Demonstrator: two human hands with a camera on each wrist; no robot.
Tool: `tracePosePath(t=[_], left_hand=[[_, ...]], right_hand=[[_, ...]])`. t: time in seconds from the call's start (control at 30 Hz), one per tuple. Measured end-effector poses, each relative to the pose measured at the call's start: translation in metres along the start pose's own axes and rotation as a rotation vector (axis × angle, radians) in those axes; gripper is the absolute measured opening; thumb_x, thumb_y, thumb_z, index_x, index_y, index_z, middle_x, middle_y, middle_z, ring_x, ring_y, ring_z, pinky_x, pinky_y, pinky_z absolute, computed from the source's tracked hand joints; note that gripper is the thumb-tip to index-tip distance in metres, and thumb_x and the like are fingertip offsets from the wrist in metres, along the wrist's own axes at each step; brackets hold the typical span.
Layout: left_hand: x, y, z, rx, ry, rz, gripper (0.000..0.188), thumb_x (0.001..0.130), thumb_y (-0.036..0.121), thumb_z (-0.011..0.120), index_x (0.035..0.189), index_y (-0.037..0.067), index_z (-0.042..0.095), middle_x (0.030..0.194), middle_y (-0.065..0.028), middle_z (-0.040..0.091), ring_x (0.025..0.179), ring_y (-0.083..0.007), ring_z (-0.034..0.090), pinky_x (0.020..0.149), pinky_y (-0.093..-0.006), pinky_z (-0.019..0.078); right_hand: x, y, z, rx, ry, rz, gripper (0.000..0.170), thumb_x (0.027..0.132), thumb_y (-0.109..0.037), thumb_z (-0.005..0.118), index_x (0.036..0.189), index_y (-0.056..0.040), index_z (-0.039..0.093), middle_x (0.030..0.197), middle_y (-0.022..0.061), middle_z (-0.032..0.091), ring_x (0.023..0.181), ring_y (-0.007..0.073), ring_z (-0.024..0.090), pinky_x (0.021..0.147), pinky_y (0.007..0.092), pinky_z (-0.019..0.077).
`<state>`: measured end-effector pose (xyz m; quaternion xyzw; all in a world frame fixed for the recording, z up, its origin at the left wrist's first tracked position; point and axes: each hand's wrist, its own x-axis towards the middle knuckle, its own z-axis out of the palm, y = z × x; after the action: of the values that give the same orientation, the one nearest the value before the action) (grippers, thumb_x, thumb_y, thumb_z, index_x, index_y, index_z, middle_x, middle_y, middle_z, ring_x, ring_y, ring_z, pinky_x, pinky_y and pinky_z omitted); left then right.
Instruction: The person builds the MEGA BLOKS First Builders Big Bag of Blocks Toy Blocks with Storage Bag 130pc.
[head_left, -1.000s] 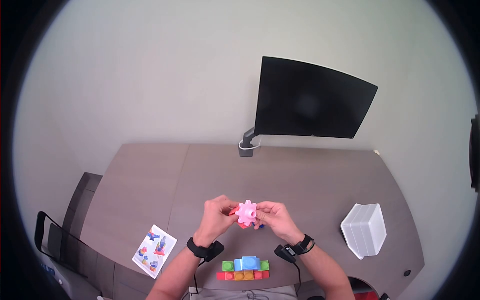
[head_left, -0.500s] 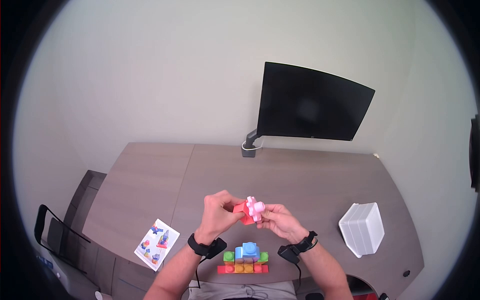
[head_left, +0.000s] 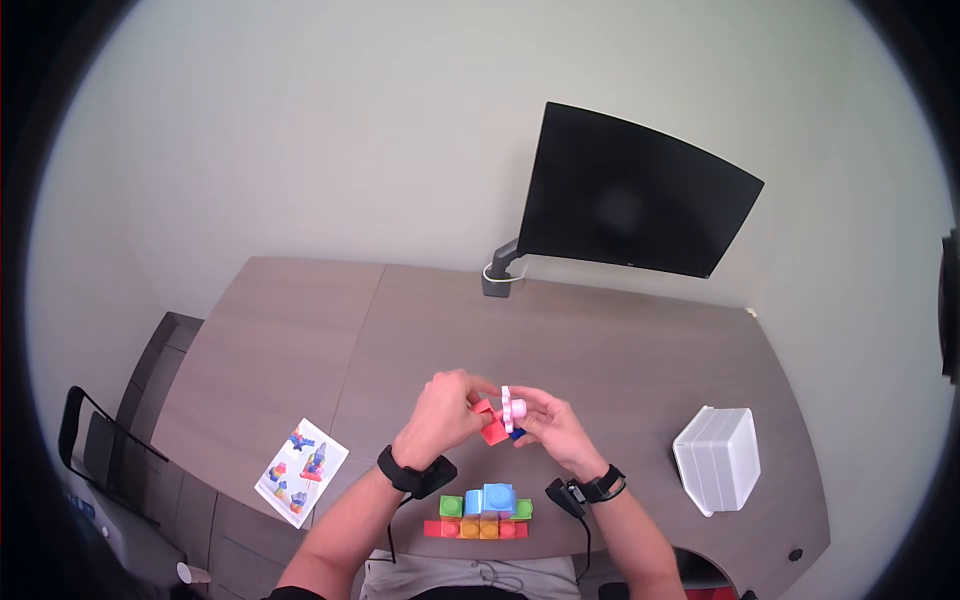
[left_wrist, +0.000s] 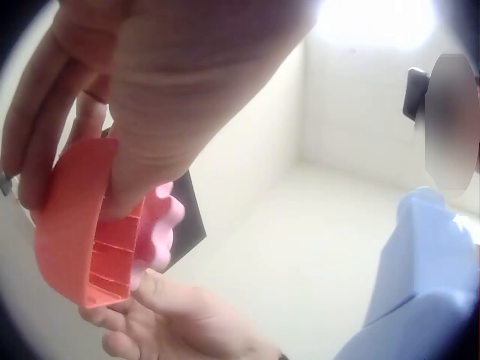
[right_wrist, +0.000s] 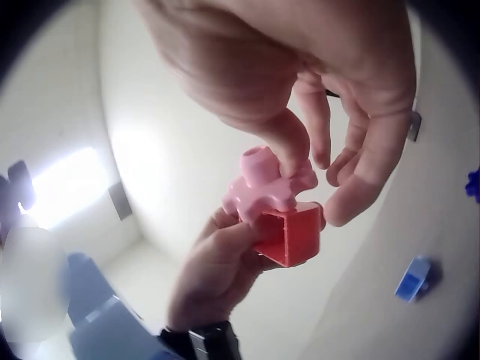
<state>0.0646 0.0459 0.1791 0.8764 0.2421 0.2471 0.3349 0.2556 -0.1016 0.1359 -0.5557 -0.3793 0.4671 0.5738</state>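
Up over the desk, my left hand [head_left: 440, 415] grips a hollow red block [left_wrist: 64, 232] with a curved outer side; its thumb reaches into the open face. A pink gear-shaped piece with a round peg [right_wrist: 260, 166] sits against the red block. My right hand [head_left: 560, 432] holds the gear, thumb pressing its toothed edge in the right wrist view, other fingers curved around beyond it. Close to me stands a stack of blocks: a red and orange bottom row [head_left: 470, 529], green blocks [head_left: 451, 507] above, and a light blue block [head_left: 500, 497] on top.
A sheet with pictures of block models [head_left: 300, 475] lies at the left. A white bin [head_left: 718, 460] stands at the right. Beyond my hands are a dark blue piece [right_wrist: 472, 184] and a blue block [right_wrist: 412, 279]. A monitor [head_left: 640, 190] hangs at the back.
The pink gear turned from facing the head camera to edge-on, its peg now pointing right. More of the red block shows beside it. Both hands still hold the pieces together.
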Motion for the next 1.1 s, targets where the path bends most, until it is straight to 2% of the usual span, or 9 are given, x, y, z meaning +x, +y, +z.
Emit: tracePosePath(t=[0.17,0.27,0.37,0.47,0.67,0.8,0.87,0.97,1.1], left_hand=[[0.013,-0.028,0.019,0.005,-0.056,-0.089,0.030,0.080,0.013,0.089,0.109,0.007,0.091,0.093,-0.0200,0.083,0.083,-0.0342,0.083,0.081,-0.0432,0.0669],[0.021,-0.046,0.025,0.014,-0.071,-0.063,0.029,0.080,0.013,0.088,0.109,0.008,0.091,0.089,-0.0198,0.084,0.082,-0.0343,0.083,0.081,-0.0429,0.0668],[0.024,-0.056,0.027,-0.032,-0.098,-0.135,0.025,0.084,0.015,0.090,0.107,0.007,0.091,0.089,-0.0209,0.083,0.086,-0.0391,0.083,0.084,-0.0466,0.0672],[0.025,-0.066,0.028,-0.018,-0.098,-0.130,0.028,0.083,0.014,0.090,0.110,0.005,0.091,0.092,-0.0212,0.084,0.086,-0.0386,0.083,0.084,-0.0463,0.0673],[0.017,-0.105,0.022,-0.059,0.050,-0.262,0.025,0.083,0.007,0.090,0.106,-0.001,0.086,0.096,-0.0228,0.084,0.089,-0.0379,0.084,0.083,-0.0436,0.0667],[0.001,-0.118,0.010,-0.135,0.187,-0.326,0.020,0.088,0.007,0.086,0.104,-0.002,0.080,0.096,-0.0217,0.084,0.090,-0.0351,0.084,0.082,-0.0429,0.0657],[-0.008,-0.124,0.007,-0.213,0.265,-0.352,0.018,0.091,0.007,0.083,0.106,-0.003,0.077,0.097,-0.0208,0.085,0.089,-0.0338,0.084,0.082,-0.0427,0.0654],[-0.021,-0.129,0.004,-0.244,0.318,-0.282,0.017,0.096,0.005,0.080,0.110,0.000,0.072,0.093,-0.0161,0.084,0.086,-0.0208,0.081,0.079,-0.0349,0.0626],[-0.033,-0.130,0.004,-0.247,0.248,-0.234,0.019,0.095,0.000,0.072,0.114,-0.001,0.072,0.096,-0.0170,0.083,0.089,-0.0253,0.081,0.082,-0.0374,0.0625]], right_hand=[[0.014,0.019,0.005,-0.284,0.143,-0.260,0.051,0.105,0.011,0.069,0.154,-0.0016,0.066,0.146,0.0117,0.064,0.117,0.0190,0.075,0.083,0.0307,0.0705],[0.016,0.013,0.008,-0.475,0.128,-0.327,0.043,0.106,0.010,0.069,0.147,-0.0024,0.073,0.146,0.0123,0.064,0.117,0.0186,0.074,0.084,0.0312,0.0707],[0.028,0.027,0.002,-0.298,0.028,-0.263,0.036,0.102,0.008,0.071,0.137,0.0003,0.077,0.140,0.0151,0.068,0.113,0.0193,0.076,0.082,0.0314,0.0696],[0.036,0.034,-0.007,-0.475,0.052,-0.220,0.033,0.102,0.004,0.075,0.134,0.0010,0.078,0.130,0.0171,0.073,0.111,0.0224,0.077,0.083,0.0345,0.0685],[0.051,0.071,-0.041,-0.852,0.201,-0.241,0.037,0.095,-0.004,0.084,0.132,-0.0003,0.077,0.131,0.0210,0.075,0.117,0.0389,0.076,0.101,0.0465,0.0629],[0.057,0.093,-0.050,-0.942,0.210,-0.259,0.045,0.090,-0.009,0.089,0.133,-0.0025,0.077,0.126,0.0185,0.075,0.107,0.0355,0.074,0.100,0.0462,0.0604],[0.061,0.096,-0.045,-0.958,0.203,-0.292,0.045,0.091,-0.009,0.088,0.133,-0.0027,0.077,0.124,0.0178,0.075,0.106,0.0350,0.073,0.099,0.0464,0.0610],[0.069,0.084,-0.026,-1.009,0.099,-0.290,0.047,0.093,-0.010,0.086,0.138,-0.0015,0.074,0.135,0.0186,0.071,0.125,0.0422,0.071,0.109,0.0501,0.0588],[0.089,0.085,0.000,-0.946,-0.079,-0.336,0.044,0.098,-0.008,0.081,0.141,-0.0015,0.074,0.139,0.0185,0.068,0.111,0.0378,0.075,0.100,0.0459,0.0623]])
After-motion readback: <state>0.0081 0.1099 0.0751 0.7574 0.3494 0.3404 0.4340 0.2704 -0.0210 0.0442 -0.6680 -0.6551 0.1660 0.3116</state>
